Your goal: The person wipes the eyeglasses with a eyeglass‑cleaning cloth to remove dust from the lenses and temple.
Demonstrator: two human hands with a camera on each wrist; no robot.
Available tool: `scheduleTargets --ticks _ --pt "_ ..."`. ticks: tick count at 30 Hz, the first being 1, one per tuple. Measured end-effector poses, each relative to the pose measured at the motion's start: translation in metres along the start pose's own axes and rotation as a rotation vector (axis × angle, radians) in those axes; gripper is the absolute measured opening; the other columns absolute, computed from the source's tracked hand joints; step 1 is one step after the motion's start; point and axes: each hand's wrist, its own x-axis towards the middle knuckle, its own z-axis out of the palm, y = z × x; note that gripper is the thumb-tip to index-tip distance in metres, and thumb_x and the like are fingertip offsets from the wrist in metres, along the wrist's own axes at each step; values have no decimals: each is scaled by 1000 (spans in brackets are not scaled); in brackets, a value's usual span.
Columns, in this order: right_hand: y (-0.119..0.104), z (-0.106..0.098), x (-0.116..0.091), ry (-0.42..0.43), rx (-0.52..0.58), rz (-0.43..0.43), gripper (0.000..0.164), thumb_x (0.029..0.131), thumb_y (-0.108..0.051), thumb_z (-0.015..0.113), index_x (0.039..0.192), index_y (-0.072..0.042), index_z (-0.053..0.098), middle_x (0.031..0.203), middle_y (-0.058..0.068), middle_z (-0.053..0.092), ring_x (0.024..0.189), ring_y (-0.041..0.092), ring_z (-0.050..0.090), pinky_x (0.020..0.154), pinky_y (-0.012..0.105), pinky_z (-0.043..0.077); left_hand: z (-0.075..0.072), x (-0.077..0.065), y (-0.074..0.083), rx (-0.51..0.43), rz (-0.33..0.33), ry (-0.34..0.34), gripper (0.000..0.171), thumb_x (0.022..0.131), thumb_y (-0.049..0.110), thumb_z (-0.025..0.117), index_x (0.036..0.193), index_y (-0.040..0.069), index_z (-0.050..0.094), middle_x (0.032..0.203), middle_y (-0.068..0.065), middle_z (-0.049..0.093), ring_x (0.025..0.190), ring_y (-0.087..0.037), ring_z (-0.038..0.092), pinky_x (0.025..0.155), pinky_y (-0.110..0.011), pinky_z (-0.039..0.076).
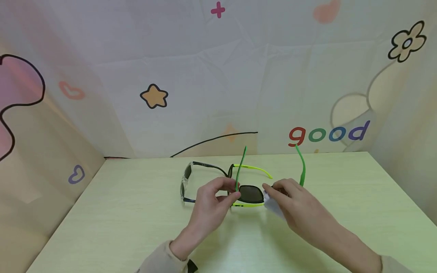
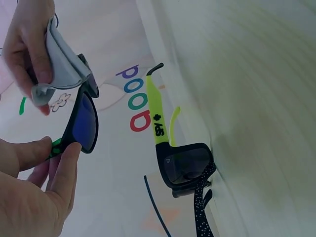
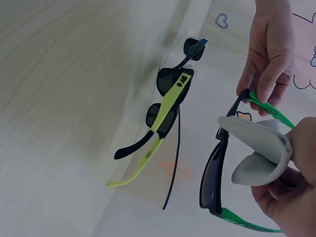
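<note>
My left hand pinches a pair of sunglasses by one front corner, beside the hinge. The sunglasses have a black frame, dark lenses and green arms, which point away from me, spread apart. In the left wrist view, thumb and fingers meet at the green hinge end. My right hand holds a folded pale grey cloth between thumb and fingers. The cloth laps over the frame near the lens on the right side, as the left wrist view shows. Both hands hold these things above the table.
Behind my hands, sunglasses with yellow arms stand on the pale table. Left of them lies a clear-framed pair with dark speckled arms. A printed curtain hangs at the table's back edge, with more fabric along both sides.
</note>
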Motion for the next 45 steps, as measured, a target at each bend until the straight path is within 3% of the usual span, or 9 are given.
scheduleTargets --ticks 5,10,14,21,30,40,45 --pt "-2 2 9 51 132 59 41 76 10 84 110 -7 69 96 -4 67 84 10 58 68 19 53 2 -1 1 -3 41 -6 21 86 -9 78 105 -1 73 97 -7 71 92 -24 69 76 -29 62" --pt "-3 6 15 26 138 71 33 74 9 86 96 -14 74 92 -7 68 85 11 59 70 27 56 5 -4 3 -1 81 -29 22 85 -11 78 104 -1 73 96 -7 71 90 -25 69 74 -29 62" --pt "-5 11 18 -29 113 92 28 76 5 87 92 -15 76 90 -7 66 84 12 59 72 34 56 7 -6 3 11 96 -44 22 85 -9 79 104 1 73 95 -4 70 89 -20 68 73 -30 63" --pt "-6 16 20 -63 90 99 25 77 0 88 92 -16 76 86 -10 62 80 9 55 68 31 44 10 -9 6 44 144 -67 22 87 -7 79 105 2 72 97 -2 71 89 -17 68 68 -30 63" --pt "-8 19 28 -135 173 167 19 81 2 85 90 -10 73 86 -7 66 79 9 59 68 27 55 13 -11 8 97 179 -87 19 87 -4 79 103 6 74 95 2 71 89 -14 66 62 -30 61" --pt "-10 18 34 -104 -8 232 24 78 -6 89 82 -15 67 74 -11 61 66 6 53 53 23 46 14 -11 7 62 248 -96 16 89 -7 77 103 0 72 97 -4 71 90 -17 68 71 -26 62" --pt "-9 12 38 -89 34 274 22 78 -5 89 81 -13 69 75 -7 63 64 5 55 54 22 49 13 -10 10 92 235 -69 18 88 -8 76 104 -1 72 98 -8 71 89 -17 68 74 -25 61"
